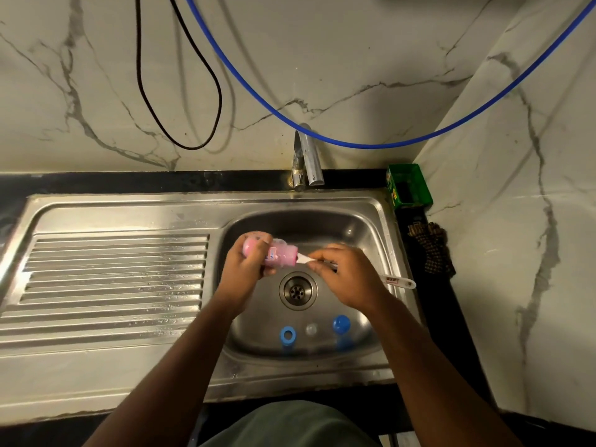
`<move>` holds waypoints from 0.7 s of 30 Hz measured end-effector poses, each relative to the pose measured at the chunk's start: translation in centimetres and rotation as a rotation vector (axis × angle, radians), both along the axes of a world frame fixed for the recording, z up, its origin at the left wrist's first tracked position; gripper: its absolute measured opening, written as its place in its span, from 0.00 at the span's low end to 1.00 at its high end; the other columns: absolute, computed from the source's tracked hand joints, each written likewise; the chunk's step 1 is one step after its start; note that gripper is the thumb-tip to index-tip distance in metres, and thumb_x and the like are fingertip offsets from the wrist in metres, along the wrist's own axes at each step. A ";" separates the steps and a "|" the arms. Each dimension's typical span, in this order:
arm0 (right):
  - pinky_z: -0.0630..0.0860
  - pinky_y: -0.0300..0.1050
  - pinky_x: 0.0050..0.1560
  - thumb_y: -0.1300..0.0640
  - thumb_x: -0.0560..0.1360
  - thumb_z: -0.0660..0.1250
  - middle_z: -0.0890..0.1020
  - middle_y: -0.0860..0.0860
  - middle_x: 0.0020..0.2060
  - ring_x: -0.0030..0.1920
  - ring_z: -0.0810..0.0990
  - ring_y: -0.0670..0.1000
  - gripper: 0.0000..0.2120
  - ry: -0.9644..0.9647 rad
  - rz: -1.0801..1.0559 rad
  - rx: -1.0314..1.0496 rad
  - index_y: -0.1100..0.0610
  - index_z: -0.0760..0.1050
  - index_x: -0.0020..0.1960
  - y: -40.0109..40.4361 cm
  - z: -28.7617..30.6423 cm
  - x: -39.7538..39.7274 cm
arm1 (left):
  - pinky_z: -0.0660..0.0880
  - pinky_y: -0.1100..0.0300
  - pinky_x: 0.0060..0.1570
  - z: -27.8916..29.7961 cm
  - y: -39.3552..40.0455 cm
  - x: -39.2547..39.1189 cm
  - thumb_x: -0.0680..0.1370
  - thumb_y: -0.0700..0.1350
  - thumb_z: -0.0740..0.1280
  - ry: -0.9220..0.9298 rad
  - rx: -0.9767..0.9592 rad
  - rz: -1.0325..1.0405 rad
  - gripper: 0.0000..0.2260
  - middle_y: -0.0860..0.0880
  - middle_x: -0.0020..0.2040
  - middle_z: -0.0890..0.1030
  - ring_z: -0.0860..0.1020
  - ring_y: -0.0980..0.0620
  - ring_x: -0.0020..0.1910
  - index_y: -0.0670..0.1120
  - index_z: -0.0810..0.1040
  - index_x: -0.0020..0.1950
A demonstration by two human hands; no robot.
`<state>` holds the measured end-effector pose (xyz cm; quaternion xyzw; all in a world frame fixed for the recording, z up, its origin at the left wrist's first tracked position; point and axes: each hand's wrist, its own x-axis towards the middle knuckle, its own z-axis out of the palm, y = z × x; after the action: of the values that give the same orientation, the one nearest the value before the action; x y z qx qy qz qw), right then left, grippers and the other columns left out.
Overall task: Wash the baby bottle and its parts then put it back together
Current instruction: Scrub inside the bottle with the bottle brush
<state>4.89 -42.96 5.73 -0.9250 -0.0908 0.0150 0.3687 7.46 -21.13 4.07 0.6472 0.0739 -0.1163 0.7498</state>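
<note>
My left hand (245, 266) grips the pink baby bottle (277, 254), held sideways over the sink basin (354, 227). A bottle brush is pushed into its mouth, and its white handle (398, 281) sticks out to the right past my right hand (346, 275), which grips the handle. On the basin floor near the front lie a blue screw ring (287, 335), a clear teat (311, 329) and a blue cap (341, 324).
A chrome tap (308, 156) stands behind the basin; no water is seen running. The ribbed draining board (109, 279) lies to the left. A green box (409, 185) and a checked cloth (432, 250) sit on the right ledge. A blue hose (322, 137) and a black cable (180, 143) hang on the wall.
</note>
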 end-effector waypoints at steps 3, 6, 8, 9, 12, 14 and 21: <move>0.78 0.42 0.47 0.50 0.78 0.72 0.84 0.43 0.45 0.44 0.81 0.43 0.10 -0.003 0.019 -0.025 0.50 0.83 0.58 0.1 -0.1 -0.2 | 0.81 0.58 0.38 0.0 0.0 0.0 0.83 0.48 0.68 -0.017 0.024 -0.049 0.09 0.45 0.50 0.85 0.84 0.47 0.44 0.44 0.78 0.60; 0.75 0.39 0.44 0.49 0.78 0.72 0.84 0.40 0.44 0.43 0.80 0.41 0.08 -0.073 -0.048 -0.107 0.46 0.83 0.56 -2.2 -0.2 -0.7 | 0.81 0.60 0.37 0.2 0.6 0.2 0.84 0.48 0.67 0.032 -0.015 0.027 0.10 0.42 0.52 0.85 0.84 0.48 0.44 0.44 0.77 0.61; 0.76 0.41 0.45 0.48 0.79 0.70 0.85 0.41 0.46 0.46 0.80 0.44 0.08 -0.119 -0.055 -0.164 0.47 0.84 0.56 -2.1 -0.6 -1.0 | 0.80 0.61 0.36 0.0 0.2 0.0 0.84 0.48 0.66 0.045 0.006 0.020 0.08 0.43 0.50 0.84 0.83 0.48 0.43 0.45 0.77 0.60; 0.76 0.42 0.46 0.47 0.79 0.67 0.85 0.42 0.46 0.47 0.80 0.45 0.10 -0.118 -0.042 -0.177 0.47 0.84 0.57 -1.6 -0.8 -1.1 | 0.78 0.61 0.35 -0.3 -0.1 -0.1 0.85 0.48 0.66 0.053 0.007 0.018 0.08 0.43 0.49 0.83 0.81 0.48 0.43 0.45 0.77 0.59; 0.77 0.43 0.44 0.40 0.81 0.59 0.85 0.43 0.44 0.44 0.81 0.46 0.19 -0.056 -0.010 -0.192 0.47 0.84 0.58 -1.2 -0.9 -1.3 | 0.76 0.60 0.34 -0.9 0.4 -0.1 0.84 0.50 0.67 0.052 0.034 0.053 0.08 0.43 0.47 0.82 0.79 0.49 0.41 0.46 0.79 0.57; 0.77 0.44 0.42 0.38 0.82 0.55 0.85 0.43 0.42 0.42 0.82 0.45 0.21 -0.050 -0.015 -0.230 0.46 0.83 0.56 -1.6 -1.1 -1.2 | 0.75 0.59 0.36 -0.9 1.1 0.1 0.84 0.50 0.67 0.055 0.087 0.059 0.10 0.45 0.45 0.82 0.79 0.51 0.40 0.44 0.79 0.58; 0.74 0.44 0.42 0.50 0.78 0.72 0.87 0.43 0.44 0.43 0.79 0.48 0.08 -0.250 -0.092 -0.265 0.49 0.86 0.54 -1.5 -2.1 -0.8 | 0.79 0.59 0.40 -0.6 1.1 0.2 0.84 0.50 0.67 0.107 0.118 0.035 0.11 0.46 0.46 0.83 0.81 0.51 0.43 0.44 0.79 0.60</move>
<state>4.05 -44.42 3.60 -0.9633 -0.0908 -0.1053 0.2295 7.64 -20.07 3.46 0.6818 0.1317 -0.1331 0.7072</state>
